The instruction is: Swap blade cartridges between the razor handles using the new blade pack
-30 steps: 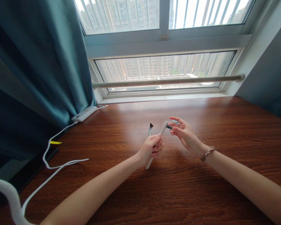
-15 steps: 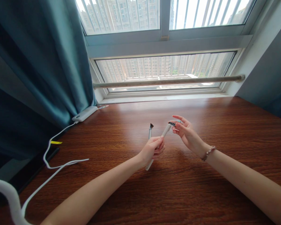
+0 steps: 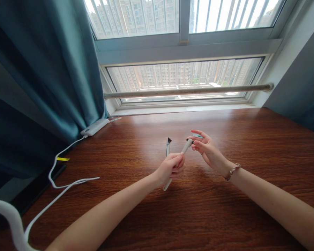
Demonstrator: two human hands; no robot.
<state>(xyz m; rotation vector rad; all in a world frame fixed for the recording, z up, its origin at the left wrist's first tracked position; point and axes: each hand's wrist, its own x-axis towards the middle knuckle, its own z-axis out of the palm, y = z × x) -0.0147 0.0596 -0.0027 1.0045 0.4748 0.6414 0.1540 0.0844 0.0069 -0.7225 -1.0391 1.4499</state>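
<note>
My left hand (image 3: 170,168) is closed round a slim white handle (image 3: 184,149) that slants up and to the right over the wooden table (image 3: 199,209). My right hand (image 3: 207,149) pinches a small dark piece (image 3: 192,142) at the handle's upper tip, with the other fingers spread; a bit of pale blue shows behind them. A thin grey tool with a dark angled head (image 3: 167,145) lies on the table just left of the handle, untouched. A beaded bracelet (image 3: 231,172) is on my right wrist.
A white power bank (image 3: 95,127) lies at the back left by the teal curtain (image 3: 42,69), its white cable (image 3: 60,181) trailing towards me along the table's left edge. A window with a rail (image 3: 188,90) runs along the table's far edge.
The right hand has brought the small dark piece down onto the handle's tip. The left hand has shifted slightly right and lower with the handle.
</note>
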